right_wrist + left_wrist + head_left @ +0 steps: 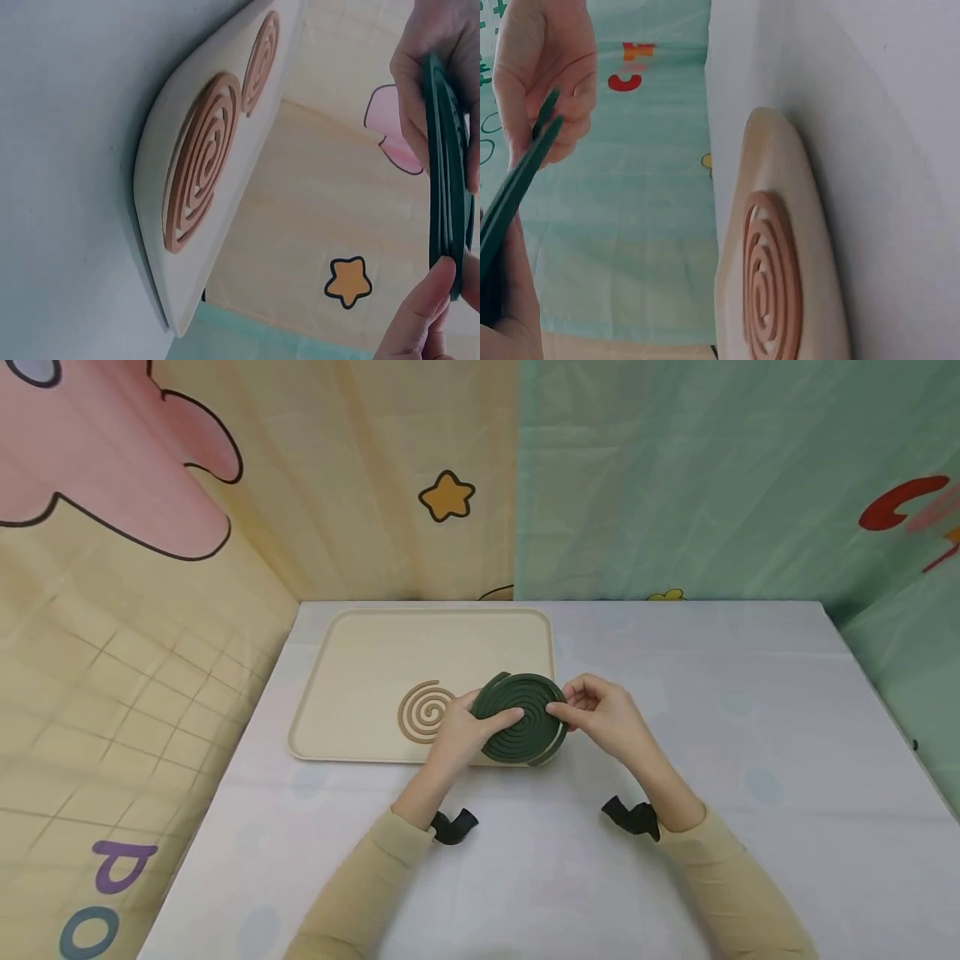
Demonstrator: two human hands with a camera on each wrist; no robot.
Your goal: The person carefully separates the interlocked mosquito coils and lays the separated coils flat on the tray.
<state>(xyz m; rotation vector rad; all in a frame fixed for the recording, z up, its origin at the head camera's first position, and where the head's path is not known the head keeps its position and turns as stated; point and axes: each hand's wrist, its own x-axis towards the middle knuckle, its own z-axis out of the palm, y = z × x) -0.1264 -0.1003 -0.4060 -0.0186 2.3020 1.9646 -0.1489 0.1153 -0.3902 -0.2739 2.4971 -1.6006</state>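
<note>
Above the front right part of a cream tray (390, 652), green mosquito coils (525, 747) are held in a flat stack. My left hand (456, 731) grips the stack from the left, thumb across the top face and the other fingers underneath. At the right rim, my right hand (606, 714) pinches the edge between thumb and fingers. The right wrist view shows the green coils (437, 172) edge-on, with thin gaps between layers. On the tray lies a brown mosquito coil (401, 716), and a second brown coil (182, 187) shows in the right wrist view.
The tray lies on a table with a pale cloth (720, 693). Printed curtains (637, 485) stand behind and at the sides. Black straps (457, 827) hang at both wrists, close over the cloth.
</note>
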